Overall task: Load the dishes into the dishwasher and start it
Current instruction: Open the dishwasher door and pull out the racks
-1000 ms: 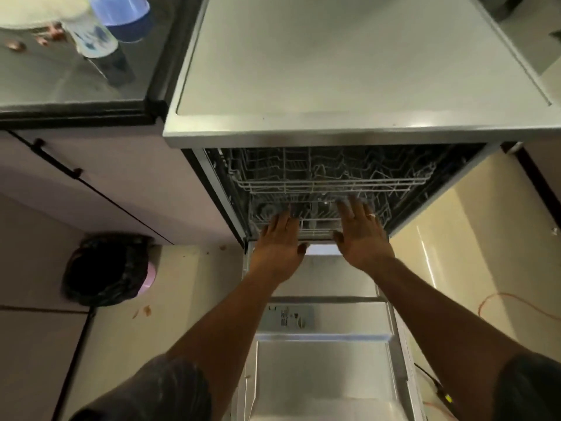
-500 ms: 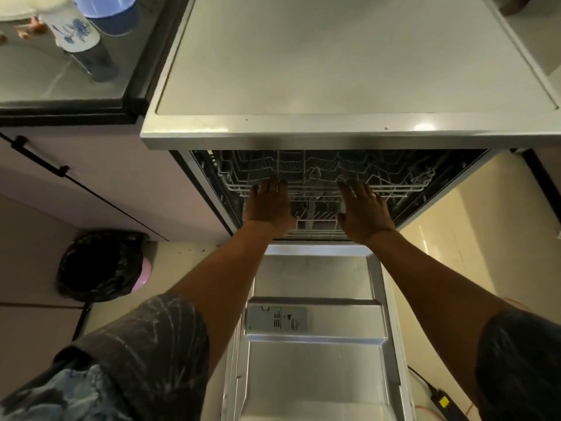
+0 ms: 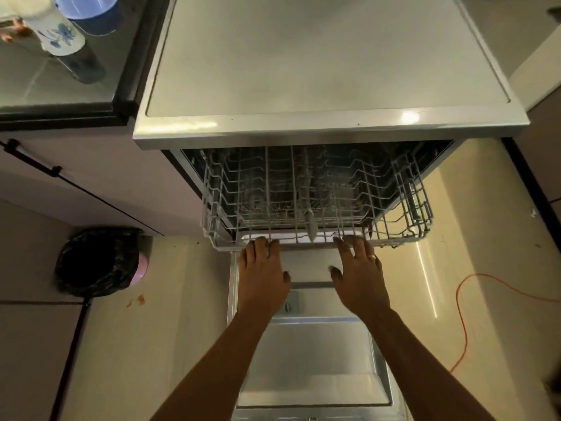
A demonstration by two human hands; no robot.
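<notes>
The dishwasher [image 3: 303, 71] stands open with its door [image 3: 312, 360] folded down flat toward me. Its white wire upper rack [image 3: 397, 214] is drawn partway out over the door and looks empty of dishes. My left hand [image 3: 262, 278] has its fingertips hooked on the rack's front rim at the left. My right hand [image 3: 359, 281], wearing a ring, holds the same rim further right, fingers spread. No dishes are in either hand.
A black-lined pink bin [image 3: 97, 262] sits on the floor to the left. An orange cable [image 3: 464, 314] trails across the floor on the right. A floral cup [image 3: 60, 34] and a blue cup [image 3: 88, 10] stand on the glass counter top left.
Both hands reached into the dishwasher opening, then came back toward me, and the upper rack slid out with them over the door.
</notes>
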